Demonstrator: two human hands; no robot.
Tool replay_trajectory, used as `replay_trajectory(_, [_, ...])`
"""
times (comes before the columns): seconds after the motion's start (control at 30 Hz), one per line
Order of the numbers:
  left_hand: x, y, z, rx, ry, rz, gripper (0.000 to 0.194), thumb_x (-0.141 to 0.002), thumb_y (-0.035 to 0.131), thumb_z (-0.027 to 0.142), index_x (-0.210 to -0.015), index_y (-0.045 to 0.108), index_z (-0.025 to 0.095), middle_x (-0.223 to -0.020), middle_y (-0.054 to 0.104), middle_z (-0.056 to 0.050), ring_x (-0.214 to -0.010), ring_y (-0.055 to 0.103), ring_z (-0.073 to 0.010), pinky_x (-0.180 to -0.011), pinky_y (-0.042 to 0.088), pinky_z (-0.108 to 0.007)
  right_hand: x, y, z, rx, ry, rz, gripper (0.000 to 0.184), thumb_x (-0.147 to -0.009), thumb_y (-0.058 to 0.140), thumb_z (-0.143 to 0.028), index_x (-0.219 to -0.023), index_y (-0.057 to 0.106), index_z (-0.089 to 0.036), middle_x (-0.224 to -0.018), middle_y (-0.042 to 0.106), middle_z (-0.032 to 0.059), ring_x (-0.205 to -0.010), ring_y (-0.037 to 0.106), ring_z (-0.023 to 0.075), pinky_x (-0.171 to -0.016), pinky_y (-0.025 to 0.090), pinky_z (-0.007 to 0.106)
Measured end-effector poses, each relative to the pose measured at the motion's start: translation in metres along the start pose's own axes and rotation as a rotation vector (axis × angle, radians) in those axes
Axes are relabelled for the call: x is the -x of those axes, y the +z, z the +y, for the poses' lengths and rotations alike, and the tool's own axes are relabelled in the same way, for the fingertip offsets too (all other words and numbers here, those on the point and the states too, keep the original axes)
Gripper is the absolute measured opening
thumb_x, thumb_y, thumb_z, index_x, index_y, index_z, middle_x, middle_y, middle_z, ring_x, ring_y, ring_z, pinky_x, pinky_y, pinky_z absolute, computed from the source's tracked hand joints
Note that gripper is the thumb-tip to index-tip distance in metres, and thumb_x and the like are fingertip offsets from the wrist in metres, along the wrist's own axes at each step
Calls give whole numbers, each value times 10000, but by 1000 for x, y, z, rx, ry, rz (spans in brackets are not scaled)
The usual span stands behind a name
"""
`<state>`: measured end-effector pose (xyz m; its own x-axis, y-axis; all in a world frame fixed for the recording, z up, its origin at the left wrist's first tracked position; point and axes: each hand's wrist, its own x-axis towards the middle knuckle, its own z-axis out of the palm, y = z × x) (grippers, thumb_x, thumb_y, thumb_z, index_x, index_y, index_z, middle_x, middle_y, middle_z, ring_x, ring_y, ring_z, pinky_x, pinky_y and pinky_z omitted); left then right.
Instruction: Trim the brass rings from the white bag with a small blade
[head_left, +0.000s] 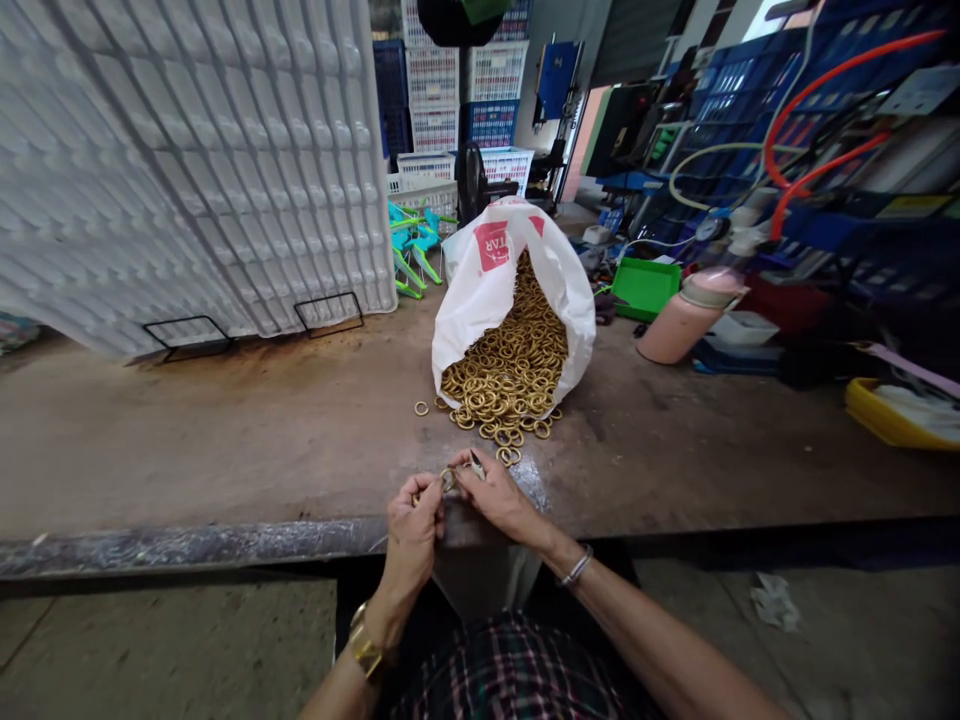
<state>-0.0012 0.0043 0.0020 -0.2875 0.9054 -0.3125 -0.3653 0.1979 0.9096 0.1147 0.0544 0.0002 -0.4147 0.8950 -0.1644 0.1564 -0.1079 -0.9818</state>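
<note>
Near the front edge of the table, my left hand [416, 515] is closed, pinching a brass ring [448, 480] between thumb and forefinger. A bit more brass shows at its curled fingers. My right hand [491, 497] meets the same ring from the other side, its fingers closed around a small tool with a dark pointed tip [477, 463]; the tool's kind is not clear. Just beyond my hands, a white plastic bag [465, 290] lies on its side with its mouth towards me. Brass rings [510, 375] fill it and spill out onto the wooden table [300, 440].
White ribbed trays [247, 150] stand upright on wire holders at the left. Turquoise and green plastic pieces [412, 245] lie behind the bag. To the right are a green tray [645, 288], a pink bottle [686, 318] and a yellow tray [892, 425]. Stacked crates [433, 80] stand behind.
</note>
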Motion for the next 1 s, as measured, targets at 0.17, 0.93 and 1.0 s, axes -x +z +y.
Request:
replay_trajectory(0.17, [1, 1, 0, -174, 38, -2, 368, -638, 665, 497, -682, 529, 158, -440, 373, 95, -352, 304, -33, -351, 226, -159, 2, -5, -8, 264, -209, 11, 170, -805, 447, -295, -841, 570, -183, -622, 484, -49, -567, 428, 83, -554, 348, 197])
replay_trajectory(0.93, [3, 2, 0, -190, 3, -157, 329, -732, 566, 496, -728, 514, 171, -579, 494, 53, -391, 384, -43, -344, 297, -155, -4, -2, -2, 118, -21, 3, 183, -791, 454, -313, -675, 510, -183, -532, 450, -65, -517, 405, 83, -516, 322, 191])
replay_trajectory(1.0, [3, 1, 0, -203, 5, -164, 331, -741, 558, 496, -718, 509, 170, -575, 492, 54, -393, 384, -42, -347, 302, -154, -4, -3, -2, 105, -16, -14, 207, -801, 434, -309, -653, 500, -180, -523, 457, -61, -504, 403, 82, -504, 314, 191])
